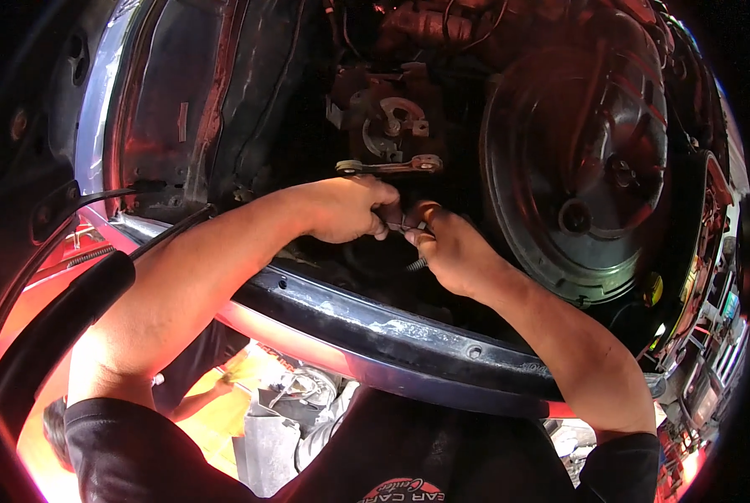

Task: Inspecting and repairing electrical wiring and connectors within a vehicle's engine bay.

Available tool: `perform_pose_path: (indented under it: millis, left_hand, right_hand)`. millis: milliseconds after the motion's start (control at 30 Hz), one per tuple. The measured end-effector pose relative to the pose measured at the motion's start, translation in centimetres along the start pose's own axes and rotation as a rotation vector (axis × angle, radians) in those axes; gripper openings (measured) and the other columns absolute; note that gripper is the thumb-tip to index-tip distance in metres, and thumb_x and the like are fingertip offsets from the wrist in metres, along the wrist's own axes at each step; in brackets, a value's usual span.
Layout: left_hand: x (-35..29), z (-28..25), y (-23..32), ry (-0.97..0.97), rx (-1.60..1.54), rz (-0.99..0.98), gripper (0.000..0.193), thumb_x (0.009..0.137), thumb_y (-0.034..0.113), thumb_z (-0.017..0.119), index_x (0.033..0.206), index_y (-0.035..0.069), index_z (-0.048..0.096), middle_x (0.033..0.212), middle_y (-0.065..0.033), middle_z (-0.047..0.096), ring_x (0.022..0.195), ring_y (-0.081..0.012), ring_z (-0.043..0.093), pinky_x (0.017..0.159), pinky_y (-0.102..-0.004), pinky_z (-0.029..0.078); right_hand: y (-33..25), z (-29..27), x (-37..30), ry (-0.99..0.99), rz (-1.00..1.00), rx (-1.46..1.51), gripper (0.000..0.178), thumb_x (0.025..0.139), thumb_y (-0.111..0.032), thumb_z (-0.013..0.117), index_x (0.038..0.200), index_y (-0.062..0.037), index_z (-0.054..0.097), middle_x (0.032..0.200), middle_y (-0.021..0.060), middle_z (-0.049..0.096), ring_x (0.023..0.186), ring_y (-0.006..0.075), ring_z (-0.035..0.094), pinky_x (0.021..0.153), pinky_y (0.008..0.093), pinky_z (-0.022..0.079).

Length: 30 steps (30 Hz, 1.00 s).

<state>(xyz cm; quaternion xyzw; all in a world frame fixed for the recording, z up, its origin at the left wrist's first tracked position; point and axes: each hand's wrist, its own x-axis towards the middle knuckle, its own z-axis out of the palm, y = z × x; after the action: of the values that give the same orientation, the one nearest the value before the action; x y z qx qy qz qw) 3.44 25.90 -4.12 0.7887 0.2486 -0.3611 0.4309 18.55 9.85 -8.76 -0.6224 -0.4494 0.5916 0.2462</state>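
Small dark metal part (404, 226), low in the engine bay, pinched from both sides. Left hand (346, 210) fingers closed on its left end; right hand (450, 247) fingers closed on its right end, a threaded bolt (417, 264) just below. Flat link bracket (389, 167) above, large round housing (576, 159) to the right.

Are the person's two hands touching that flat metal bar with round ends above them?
Apart. The head view shows a dark gap between the flat metal bar and both the left hand and right hand.
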Motion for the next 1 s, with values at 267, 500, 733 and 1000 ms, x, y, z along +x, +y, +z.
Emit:
perform_pose_path:
  millis: [267, 500, 733, 1000]
  left_hand:
    - [0.8, 0.9, -0.4, 0.060, -0.113, 0.000, 0.018, 0.089, 0.012, 0.072, 0.105, 0.004, 0.071, 0.105, -0.0166, 0.073, 0.102, -0.0322, 0.069, 0.090, -0.0410, 0.052]
    - [0.8, 1.1, -0.3, 0.144, -0.149, 0.063, 0.011, 0.085, 0.007, 0.075, 0.095, 0.003, 0.071, 0.096, -0.0150, 0.073, 0.092, -0.0299, 0.069, 0.084, -0.0395, 0.052]
    - [1.0, 1.0, -0.1, 0.096, -0.153, 0.032, 0.010, 0.085, 0.007, 0.075, 0.092, 0.003, 0.070, 0.090, -0.0139, 0.071, 0.086, -0.0272, 0.068, 0.081, -0.0392, 0.052]
    - [1.0, 1.1, -0.5, 0.083, -0.131, 0.051, 0.017, 0.088, 0.012, 0.074, 0.101, 0.004, 0.070, 0.099, -0.0173, 0.072, 0.095, -0.0313, 0.069, 0.087, -0.0407, 0.052]
  right_hand:
    - [1.3, 1.2, 0.4, 0.124, -0.173, -0.288, 0.018, 0.101, -0.014, 0.059, 0.109, 0.0011, 0.056, 0.085, 0.0243, 0.070, 0.080, 0.0423, 0.072, 0.067, 0.0475, 0.057]
    - [1.3, 1.3, 0.7, 0.092, -0.158, -0.458, 0.015, 0.103, -0.014, 0.058, 0.109, -0.0010, 0.058, 0.079, 0.0180, 0.072, 0.075, 0.0367, 0.075, 0.061, 0.0450, 0.060]
    - [0.5, 1.0, 0.9, 0.029, -0.057, -0.397, 0.019, 0.104, -0.017, 0.057, 0.116, -0.0013, 0.060, 0.086, 0.0193, 0.073, 0.077, 0.0363, 0.075, 0.063, 0.0445, 0.060]
    - [-0.2, 0.7, 0.9, 0.008, 0.031, -0.453, 0.022, 0.105, -0.022, 0.056, 0.118, -0.0042, 0.061, 0.094, 0.0202, 0.074, 0.088, 0.0388, 0.075, 0.073, 0.0491, 0.060]
